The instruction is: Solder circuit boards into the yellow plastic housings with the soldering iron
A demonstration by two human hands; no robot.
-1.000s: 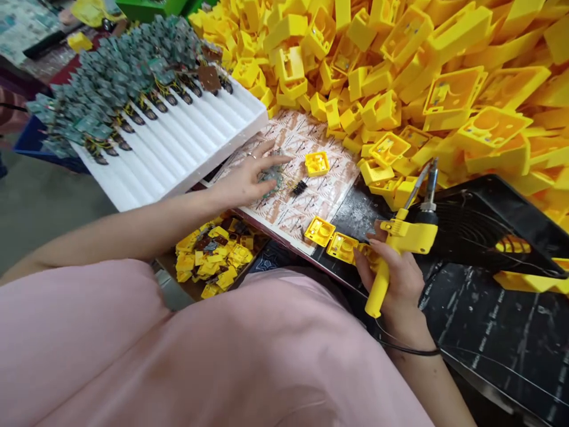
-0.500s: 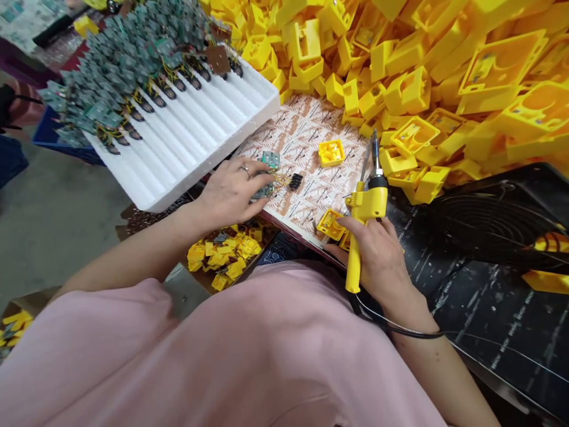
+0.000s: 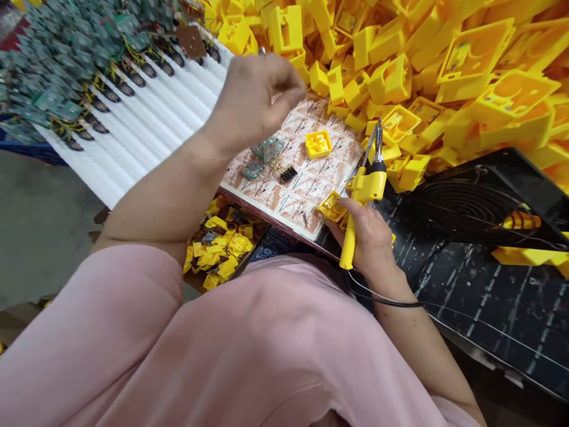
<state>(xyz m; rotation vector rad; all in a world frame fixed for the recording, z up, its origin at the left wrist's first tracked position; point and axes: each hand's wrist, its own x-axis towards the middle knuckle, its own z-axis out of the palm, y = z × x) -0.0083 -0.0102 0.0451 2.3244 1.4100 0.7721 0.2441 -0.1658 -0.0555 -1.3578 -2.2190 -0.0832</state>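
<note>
Your right grip [image 3: 367,237] is clenched around the yellow handle of a soldering iron [image 3: 367,187], with the metal shaft pointing up and away from you. The iron sits at the right corner of a printed sheet [image 3: 306,201]. A yellow housing [image 3: 331,207] rests at that corner, just against your right fingers [image 3: 351,207], and a second housing is partly hidden behind them.

Your left grip [image 3: 258,98] is raised above the far edge of the sheet, its fingers curled and blurred, so you can't tell whether it is holding anything. Directly below it, two green circuit boards [image 3: 269,149] lie on the sheet, with a small black connector [image 3: 288,173] just to their right. An empty-looking yellow housing [image 3: 319,144] sits further toward the sheet's far side.

Beyond the sheet's far edge is a heap of yellow housings [image 3: 377,59]. To the left of the sheet, a white foam tray [image 3: 133,101] carries rows of wired boards. Below the sheet's near edge, a box [image 3: 253,237] holds yellow pieces, and to the right, a black mat [image 3: 489,296] carries a round wire grille [image 3: 466,204].
</note>
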